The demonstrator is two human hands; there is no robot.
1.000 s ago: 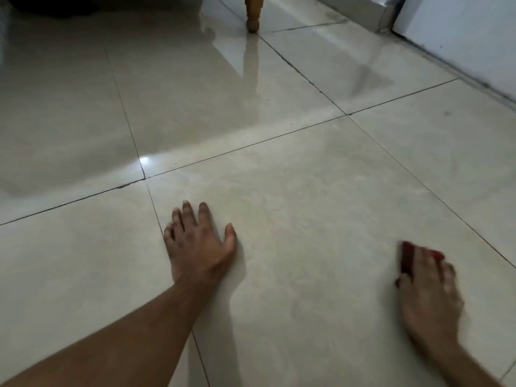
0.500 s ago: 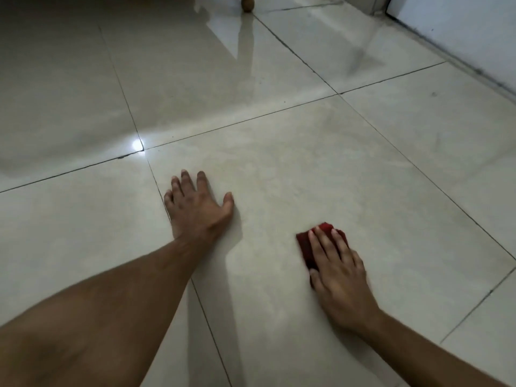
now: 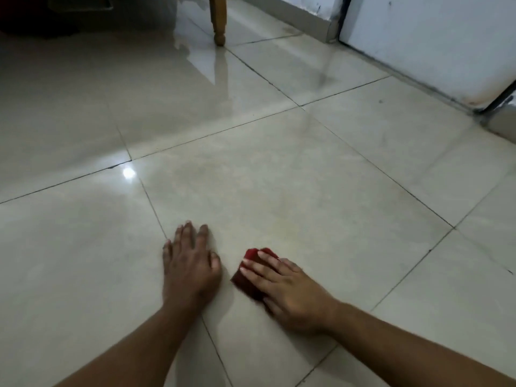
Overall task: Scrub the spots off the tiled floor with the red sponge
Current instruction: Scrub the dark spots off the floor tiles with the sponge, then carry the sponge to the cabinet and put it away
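The red sponge point(image 3: 248, 272) is being pressed flat onto the glossy beige tiled floor point(image 3: 293, 191), partly covered.

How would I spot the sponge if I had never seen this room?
Start at the wooden furniture leg at the far end of the tiled floor and come toward the two hands flat on the tiles. The red sponge lies under the straight fingers of the right hand, just beside the left hand. It is the only red thing on the pale tiles.
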